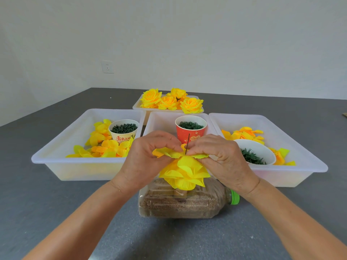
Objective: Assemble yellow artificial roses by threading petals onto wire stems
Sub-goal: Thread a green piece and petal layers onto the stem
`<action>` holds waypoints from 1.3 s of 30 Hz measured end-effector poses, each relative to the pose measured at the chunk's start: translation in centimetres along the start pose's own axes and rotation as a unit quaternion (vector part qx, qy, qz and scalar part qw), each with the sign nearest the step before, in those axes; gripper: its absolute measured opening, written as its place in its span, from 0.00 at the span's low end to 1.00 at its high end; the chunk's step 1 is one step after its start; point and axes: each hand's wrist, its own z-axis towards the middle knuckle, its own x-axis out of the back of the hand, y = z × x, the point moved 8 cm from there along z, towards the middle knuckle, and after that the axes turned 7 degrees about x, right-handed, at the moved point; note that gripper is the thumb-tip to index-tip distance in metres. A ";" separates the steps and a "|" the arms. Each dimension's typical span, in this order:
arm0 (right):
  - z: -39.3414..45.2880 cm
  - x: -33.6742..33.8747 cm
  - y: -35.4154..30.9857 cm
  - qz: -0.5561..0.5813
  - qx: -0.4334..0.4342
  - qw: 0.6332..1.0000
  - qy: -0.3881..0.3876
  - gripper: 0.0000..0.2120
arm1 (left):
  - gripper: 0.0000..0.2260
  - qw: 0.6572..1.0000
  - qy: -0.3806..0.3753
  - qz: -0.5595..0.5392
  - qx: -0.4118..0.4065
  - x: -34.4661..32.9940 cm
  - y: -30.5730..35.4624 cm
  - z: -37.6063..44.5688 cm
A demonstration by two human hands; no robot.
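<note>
left hand (pixel 150 154) — fingers curled, pinching | right hand (pixel 217 154) — pinching

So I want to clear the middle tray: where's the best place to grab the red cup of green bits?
Grip the red cup round its upper wall just under the rim, coming from above and behind. It stands upright and full, its sides taper downward, and both hands plus the wire block the near side.

cream paper cup (pixel 124 132): red Chinese characters, reading 舌尖上的 and then cut off by the left hand; it stands left of the red paper cup.
red paper cup (pixel 190 132): a small gold printed motif low on its side, too blurred to read.
other things: no readable text.
</note>
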 end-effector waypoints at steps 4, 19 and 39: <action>-0.2 -0.1 0.0 0.001 0.001 1.000 -0.004 0.06 | 0.13 1.000 -0.006 0.022 -0.015 0.0 0.2 -0.2; -0.1 -0.1 -0.3 -0.031 0.009 0.999 -0.029 0.04 | 0.07 0.985 -0.031 0.132 -0.106 -0.6 1.4 -0.3; -0.7 -1.1 -0.5 -0.111 0.020 0.985 -0.129 0.12 | 0.07 0.943 -0.107 0.249 -0.194 -1.7 2.0 -1.2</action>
